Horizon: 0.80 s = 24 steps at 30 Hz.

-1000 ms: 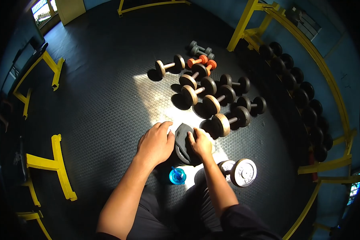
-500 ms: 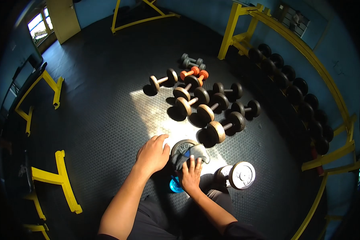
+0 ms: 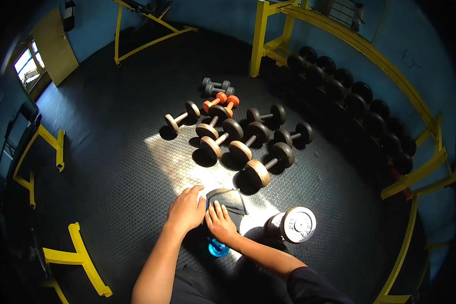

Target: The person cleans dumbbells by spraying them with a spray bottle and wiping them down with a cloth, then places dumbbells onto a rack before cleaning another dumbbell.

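Note:
A dark cloth (image 3: 232,201) lies spread over a round weight plate (image 3: 219,192), whose upper rim shows above it. My right hand (image 3: 220,221) rests on the cloth with its fingers stretched out. My left hand (image 3: 188,206) is at the plate's left edge, its fingers bent and their tips partly hidden, so its grip is unclear. Just below my right hand is a blue object (image 3: 218,248) on the floor. To the right stands a dumbbell with a pale, sunlit plate (image 3: 299,225).
Several dumbbells lie ahead on the black floor, among them orange ones (image 3: 231,104) and grey ones (image 3: 219,90). A yellow rack (image 3: 359,38) with black dumbbells (image 3: 355,105) runs along the right. Yellow frame legs (image 3: 78,257) stand at the left.
My hands have come closer together, my right hand moving left. The cloth, bunched up before, is now spread wider across the plate. The view has shifted, moving the dumbbells left in frame.

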{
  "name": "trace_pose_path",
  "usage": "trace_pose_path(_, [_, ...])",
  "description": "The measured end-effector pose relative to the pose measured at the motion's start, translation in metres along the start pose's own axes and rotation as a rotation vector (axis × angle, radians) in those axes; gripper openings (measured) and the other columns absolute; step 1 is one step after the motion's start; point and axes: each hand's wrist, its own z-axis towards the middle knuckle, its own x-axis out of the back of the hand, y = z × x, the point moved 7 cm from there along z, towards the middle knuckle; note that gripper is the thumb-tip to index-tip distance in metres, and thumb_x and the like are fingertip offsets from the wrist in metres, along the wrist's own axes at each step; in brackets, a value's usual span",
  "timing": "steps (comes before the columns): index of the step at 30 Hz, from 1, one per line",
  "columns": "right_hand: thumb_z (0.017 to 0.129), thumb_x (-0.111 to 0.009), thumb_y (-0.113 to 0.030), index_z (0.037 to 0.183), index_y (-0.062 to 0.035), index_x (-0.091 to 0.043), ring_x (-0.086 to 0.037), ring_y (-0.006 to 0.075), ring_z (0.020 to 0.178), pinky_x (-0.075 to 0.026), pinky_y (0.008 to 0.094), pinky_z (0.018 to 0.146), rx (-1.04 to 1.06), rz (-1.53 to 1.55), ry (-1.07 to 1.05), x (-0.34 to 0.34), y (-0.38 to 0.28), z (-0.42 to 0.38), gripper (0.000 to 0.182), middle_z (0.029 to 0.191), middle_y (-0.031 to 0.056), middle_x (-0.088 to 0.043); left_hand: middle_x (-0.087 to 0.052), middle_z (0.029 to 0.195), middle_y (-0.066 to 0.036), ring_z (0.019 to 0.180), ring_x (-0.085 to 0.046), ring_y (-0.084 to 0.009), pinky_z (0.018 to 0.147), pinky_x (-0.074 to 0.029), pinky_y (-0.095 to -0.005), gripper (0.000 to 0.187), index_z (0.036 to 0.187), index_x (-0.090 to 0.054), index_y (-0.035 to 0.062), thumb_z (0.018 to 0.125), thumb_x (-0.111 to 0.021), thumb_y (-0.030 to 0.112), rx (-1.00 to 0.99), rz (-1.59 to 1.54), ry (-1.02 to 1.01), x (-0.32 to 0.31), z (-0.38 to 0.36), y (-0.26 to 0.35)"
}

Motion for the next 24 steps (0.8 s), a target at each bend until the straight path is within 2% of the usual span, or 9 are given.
trace_pose_path(6, [0.086,-0.052,-0.019,0.125,-0.0009,-0.057,-0.046,0.0362,0.131,-0.036,0.0462,0.109,0.179,0.099,-0.108,-0.013,0.034,0.022,0.044,0.135,0.0182,-0.054,-0.063,0.115,-0.024,0.109,-0.059,-0.0402,0.095,-0.046,-0.0456,0.036,0.122,-0.059,0.0022,0.091,-0.052,0.019,0.025,0.003,0.004,-0.005,0.008,-0.009])
trace_pose_path(8, [0.083,-0.060,-0.026,0.126,-0.0020,-0.057,-0.047,0.0340,0.131,-0.035,0.0441,0.110,0.255,0.118,-0.159,-0.019,0.048,0.037,0.050,0.137,0.0168,-0.054,-0.063,0.114,-0.024,0.109,-0.059,-0.0398,0.095,-0.046,-0.0456,0.035,0.121,-0.059,0.0018,0.091,-0.052,0.019,0.013,0.002,0.012,-0.004,0.012,-0.013])
trace_pose_path(10, [0.072,-0.076,-0.043,0.125,-0.0011,-0.058,-0.047,0.0321,0.131,-0.037,0.0386,0.110,0.198,0.320,-0.293,-0.019,0.064,0.063,0.070,0.137,0.0176,-0.054,-0.063,0.114,-0.023,0.109,-0.059,-0.0390,0.095,-0.046,-0.0451,0.035,0.121,-0.059,0.0016,0.092,-0.052,0.019,0.042,-0.004,0.014,-0.002,0.013,-0.014])
trace_pose_path(12, [0.076,-0.074,-0.044,0.112,-0.0005,-0.064,-0.060,0.0319,0.114,-0.046,0.0379,0.098,0.176,0.402,-0.146,-0.030,0.072,0.095,0.057,0.119,0.0191,-0.064,-0.063,0.115,-0.023,0.110,-0.059,-0.0381,0.096,-0.046,-0.0444,0.035,0.121,-0.058,0.0016,0.092,-0.052,0.019,0.047,-0.018,0.033,0.000,0.014,-0.016])
trace_pose_path(14, [0.077,-0.071,-0.037,0.084,-0.0012,-0.064,-0.067,0.0329,0.095,-0.053,0.0417,0.081,0.094,0.462,-0.308,-0.049,0.077,0.128,0.037,0.094,0.0183,-0.069,-0.063,0.116,-0.022,0.112,-0.059,-0.0377,0.097,-0.046,-0.0441,0.035,0.122,-0.058,0.0018,0.093,-0.052,0.020,0.078,-0.014,0.027,0.004,0.014,-0.018])
trace_pose_path(16, [0.077,-0.065,-0.025,0.076,-0.0042,-0.063,-0.067,0.0336,0.070,-0.053,0.0440,0.066,0.117,0.386,-0.296,-0.075,0.074,0.151,0.021,0.073,0.0167,-0.067,-0.063,0.116,-0.022,0.112,-0.058,-0.0383,0.097,-0.046,-0.0445,0.035,0.123,-0.058,0.0021,0.093,-0.053,0.021,0.105,-0.039,0.081,0.012,0.014,-0.024])
trace_pose_path(20, [0.078,-0.060,-0.022,0.070,-0.0061,-0.069,-0.068,0.0298,0.065,-0.053,0.0413,0.066,0.167,0.272,-0.155,-0.128,0.063,0.195,0.020,0.070,0.0142,-0.069,-0.062,0.118,-0.021,0.112,-0.059,-0.0386,0.096,-0.047,-0.0452,0.037,0.124,-0.057,0.0033,0.094,-0.053,0.023,0.154,-0.052,0.106,0.021,0.013,-0.037])
trace_pose_path(22, [0.078,-0.059,-0.024,0.070,-0.0076,-0.070,-0.069,0.0286,0.068,-0.051,0.0437,0.068,0.240,0.125,-0.288,-0.151,0.047,0.210,0.021,0.070,0.0135,-0.069,-0.061,0.120,-0.021,0.113,-0.058,-0.0375,0.097,-0.046,-0.0451,0.037,0.125,-0.057,0.0033,0.094,-0.053,0.023,0.196,-0.052,0.105,0.024,0.012,-0.045])
trace_pose_path(24, [0.079,-0.060,-0.025,0.072,-0.0078,-0.070,-0.068,0.0302,0.071,-0.050,0.0453,0.071,0.295,0.185,-0.250,-0.199,0.035,0.222,0.021,0.071,0.0145,-0.069,-0.060,0.121,-0.021,0.114,-0.058,-0.0372,0.098,-0.045,-0.0453,0.038,0.126,-0.056,0.0034,0.094,-0.052,0.023,0.229,-0.058,0.083,0.025,0.012,-0.053])
